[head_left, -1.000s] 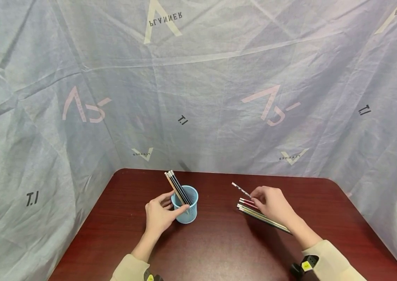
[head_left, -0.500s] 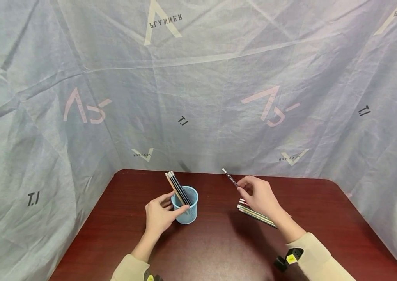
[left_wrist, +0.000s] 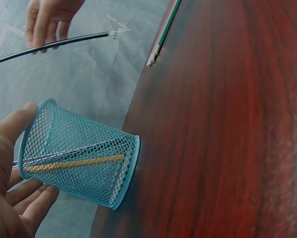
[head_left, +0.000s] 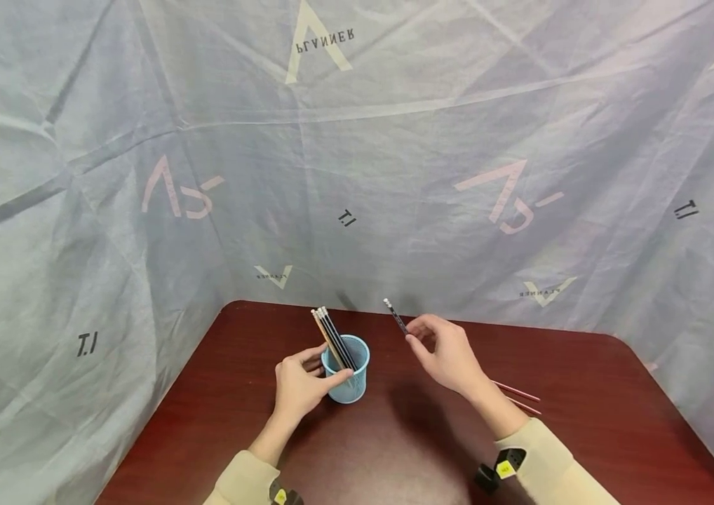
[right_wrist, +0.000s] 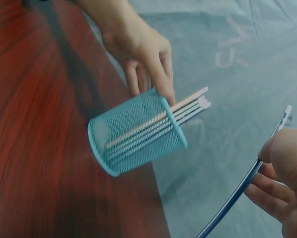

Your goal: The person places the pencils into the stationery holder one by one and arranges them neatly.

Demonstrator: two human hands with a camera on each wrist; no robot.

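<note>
Blue and meshed, the cup [head_left: 351,389] is gripped near its top by the left hand [head_left: 299,386], seemingly for steadiness, while at two o'clock from it a dark pencil [head_left: 397,317] is pinched by the right hand [head_left: 448,351].

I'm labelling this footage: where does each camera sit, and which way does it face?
Head: on the head, facing forward and down at the table and cloth; left hand, right hand and sleeves show.
Left wrist: on that wrist, facing the cup; the left hand grips it at the left edge, right hand at the top.
Right wrist: on that wrist, facing past the right hand toward the cup; left hand shows too.
Shared: both wrist views show the cup and the pencil in the right hand.
</note>
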